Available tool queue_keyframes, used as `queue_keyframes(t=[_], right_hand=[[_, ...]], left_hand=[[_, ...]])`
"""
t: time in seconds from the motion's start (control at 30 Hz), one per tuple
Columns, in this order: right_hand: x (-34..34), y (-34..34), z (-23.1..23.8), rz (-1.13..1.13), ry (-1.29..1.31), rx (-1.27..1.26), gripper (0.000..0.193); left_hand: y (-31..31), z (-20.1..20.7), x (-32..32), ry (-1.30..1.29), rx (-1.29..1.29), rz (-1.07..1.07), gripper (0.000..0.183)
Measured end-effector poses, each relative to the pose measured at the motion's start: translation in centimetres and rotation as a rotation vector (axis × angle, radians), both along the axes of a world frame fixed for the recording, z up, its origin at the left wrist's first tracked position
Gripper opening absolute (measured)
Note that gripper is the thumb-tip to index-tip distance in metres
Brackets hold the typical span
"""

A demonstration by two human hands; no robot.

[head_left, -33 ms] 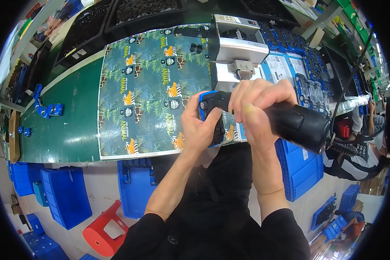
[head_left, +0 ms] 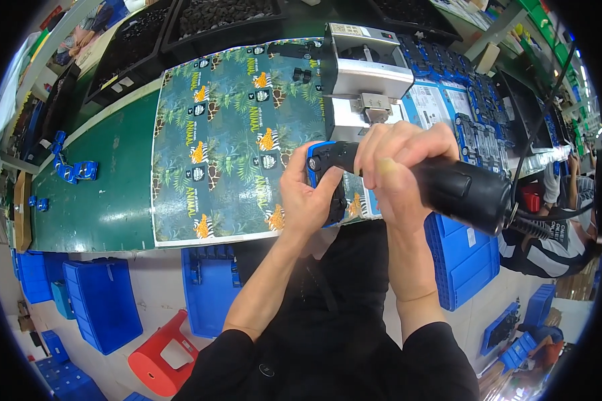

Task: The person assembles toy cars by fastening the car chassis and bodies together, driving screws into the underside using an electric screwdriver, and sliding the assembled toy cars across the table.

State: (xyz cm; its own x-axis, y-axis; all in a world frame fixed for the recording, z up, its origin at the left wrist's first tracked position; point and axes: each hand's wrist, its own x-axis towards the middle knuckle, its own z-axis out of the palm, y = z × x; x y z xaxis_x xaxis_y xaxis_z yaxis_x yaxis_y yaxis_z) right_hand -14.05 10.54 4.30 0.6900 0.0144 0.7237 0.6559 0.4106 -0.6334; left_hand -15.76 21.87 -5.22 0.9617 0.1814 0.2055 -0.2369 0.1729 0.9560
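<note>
My right hand (head_left: 405, 164) is wrapped round a black corded electric screwdriver (head_left: 467, 195), which lies almost level. Its nose points left and meets the upper end of a blue-and-black plastic part (head_left: 321, 159). That part is gripped in my left hand (head_left: 304, 200), thumb on the near face and fingers behind it. The screwdriver's bit and the spot it touches are hidden. Just beyond my right hand stands a metal screw feeder (head_left: 371, 77) with a small block at its front.
A patterned sheet (head_left: 227, 147) covers part of the green table (head_left: 120, 194). Blue parts (head_left: 85, 170) lie at the left, and rows of blue-and-grey parts (head_left: 478, 140) at the right. Black bins (head_left: 221, 30) line the back. Blue crates (head_left: 104, 301) and a red stool (head_left: 160, 357) stand below.
</note>
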Motion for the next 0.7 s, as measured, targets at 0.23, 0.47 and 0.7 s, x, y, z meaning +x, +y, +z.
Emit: queue_keyframes(t=[0.23, 0.47, 0.7], right_hand=[[0.5, -1.1, -0.1, 0.045, -0.097, 0.069, 0.016], [-0.4, -2.2, -0.3, 0.006, -0.098, 0.119, 0.015], [1.2, -6.1, 2.0, -0.136, -0.061, 0.260, 0.012]], left_hand=[[-0.3, -0.1, 0.0, -0.025, 0.000, -0.031, 0.032], [-0.7, -0.4, -0.6, -0.093, 0.121, -0.055, 0.048], [0.0, -0.1, -0.7, 0.133, -0.291, -0.043, 0.051]])
